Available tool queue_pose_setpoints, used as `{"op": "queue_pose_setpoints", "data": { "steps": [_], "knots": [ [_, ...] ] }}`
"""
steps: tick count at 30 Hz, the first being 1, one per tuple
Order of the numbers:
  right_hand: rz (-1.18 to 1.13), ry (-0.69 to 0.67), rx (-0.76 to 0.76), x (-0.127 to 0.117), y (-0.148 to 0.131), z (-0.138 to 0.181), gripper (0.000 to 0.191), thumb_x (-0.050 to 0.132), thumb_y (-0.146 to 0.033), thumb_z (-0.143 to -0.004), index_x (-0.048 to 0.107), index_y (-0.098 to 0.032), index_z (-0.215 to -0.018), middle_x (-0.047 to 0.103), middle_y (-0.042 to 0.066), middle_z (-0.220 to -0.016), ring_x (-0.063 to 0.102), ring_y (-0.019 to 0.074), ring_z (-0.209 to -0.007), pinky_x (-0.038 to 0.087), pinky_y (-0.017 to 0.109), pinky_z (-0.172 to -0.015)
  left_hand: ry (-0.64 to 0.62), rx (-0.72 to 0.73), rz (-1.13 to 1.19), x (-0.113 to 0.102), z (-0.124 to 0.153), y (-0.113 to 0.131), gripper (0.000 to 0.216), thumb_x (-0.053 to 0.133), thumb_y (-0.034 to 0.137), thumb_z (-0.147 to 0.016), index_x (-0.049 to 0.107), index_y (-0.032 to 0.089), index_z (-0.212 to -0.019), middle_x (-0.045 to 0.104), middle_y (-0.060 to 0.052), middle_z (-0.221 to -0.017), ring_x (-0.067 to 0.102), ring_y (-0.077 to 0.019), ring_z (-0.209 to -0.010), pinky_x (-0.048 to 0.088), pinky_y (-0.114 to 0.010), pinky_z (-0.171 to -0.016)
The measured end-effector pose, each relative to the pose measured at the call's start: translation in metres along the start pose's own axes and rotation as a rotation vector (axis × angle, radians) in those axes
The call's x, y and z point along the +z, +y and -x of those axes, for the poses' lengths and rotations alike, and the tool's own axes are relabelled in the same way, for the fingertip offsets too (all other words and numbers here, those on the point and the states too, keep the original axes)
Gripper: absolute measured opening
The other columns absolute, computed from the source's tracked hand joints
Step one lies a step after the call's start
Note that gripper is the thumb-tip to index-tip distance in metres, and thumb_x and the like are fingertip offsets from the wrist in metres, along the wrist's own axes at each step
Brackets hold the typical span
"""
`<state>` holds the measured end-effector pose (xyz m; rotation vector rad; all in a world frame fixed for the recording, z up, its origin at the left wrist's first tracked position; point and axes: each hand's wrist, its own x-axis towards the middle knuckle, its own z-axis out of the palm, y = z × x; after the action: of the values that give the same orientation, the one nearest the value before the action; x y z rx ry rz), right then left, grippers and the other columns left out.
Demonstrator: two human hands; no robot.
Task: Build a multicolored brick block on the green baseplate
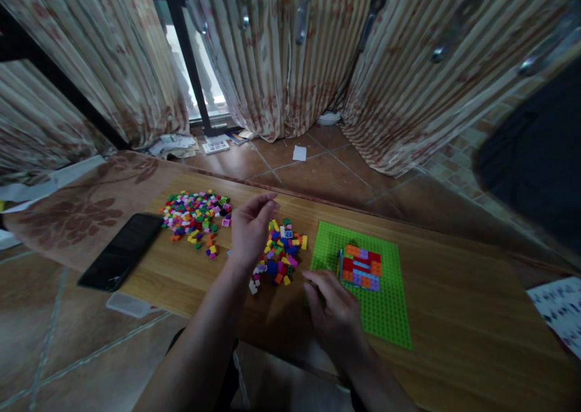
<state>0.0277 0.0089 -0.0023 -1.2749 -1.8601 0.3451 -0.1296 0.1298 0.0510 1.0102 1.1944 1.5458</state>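
tall striped cloth curtains (281, 67) hang at the far side of the room, past a brown tile floor (267, 164), and a long, low table of light brown wood (463, 303) runs from left to right in front of the person. on it, a big heap of tiny plastic bricks in many colors (193, 209) lies at the far left, with a flat black phone (122, 251) just on its near side. a smaller heap of bright plastic bricks (272, 268) sits in the middle, between the two hands. the left hand (249, 230) is up over the left part of this small heap, thumb and first finger close together; i cannot tell if a brick is in them. the right hand (333, 309) is to the near right of the small heap, its fingers bent, and i cannot tell if it holds anything. its fingertips point far and left, at the heap. a square green plastic plate with bumps (385, 324) lies to the right, and the right hand hides its near left part. on the plate is a flat block of red, orange, purple and blue bricks (362, 265), just far and right of the right hand, so that hand is the nearer one. the block looks almost square, so no long way shows clearly.
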Motion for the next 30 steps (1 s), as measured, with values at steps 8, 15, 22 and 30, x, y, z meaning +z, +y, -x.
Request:
{"op": "queue_pose_setpoints", "data": {
  "steps": [8,15,22,30],
  "knots": [
    [0.163,-0.049,0.151,0.022,0.006,-0.016,0.024,0.046,-0.027,-0.1,0.066,-0.021,-0.111,0.07,0.008,-0.106,0.067,0.0198,-0.097,0.054,0.031,-0.081,-0.031,-0.072,0.045,0.003,0.003,-0.004,0.021,0.071,0.023,-0.071,0.075,0.014,-0.089,0.071,-0.001,-0.075,0.06,-0.0099,-0.066,0.046,-0.021,-0.065],
    [0.216,-0.092,0.178,0.031,0.006,-0.022,0.023,0.047,-0.028,-0.099,0.069,-0.021,-0.1,0.07,0.006,-0.096,0.067,0.0192,-0.092,0.05,0.028,-0.076,-0.039,-0.067,0.046,0.0,0.002,-0.003,0.02,0.071,0.023,-0.071,0.076,0.014,-0.088,0.071,-0.001,-0.074,0.059,-0.01,-0.064,0.046,-0.021,-0.062],
    [0.086,0.002,0.25,0.026,0.011,-0.022,0.026,0.044,-0.031,-0.1,0.067,-0.02,-0.097,0.07,0.007,-0.093,0.067,0.0197,-0.087,0.05,0.031,-0.074,-0.029,-0.068,0.015,-0.015,-0.006,0.005,0.021,0.072,0.023,-0.071,0.075,0.013,-0.09,0.07,-0.001,-0.075,0.058,-0.0095,-0.066,0.046,-0.021,-0.065],
    [0.204,0.044,0.237,0.03,0.016,-0.019,0.029,0.042,-0.035,-0.1,0.066,-0.02,-0.095,0.068,0.008,-0.091,0.065,0.0207,-0.083,0.05,0.033,-0.071,0.013,-0.07,-0.071,-0.038,-0.017,0.011,0.026,0.073,0.028,-0.07,0.075,0.012,-0.091,0.071,-0.003,-0.076,0.057,-0.0098,-0.063,0.046,-0.023,-0.064]
  ]
}}
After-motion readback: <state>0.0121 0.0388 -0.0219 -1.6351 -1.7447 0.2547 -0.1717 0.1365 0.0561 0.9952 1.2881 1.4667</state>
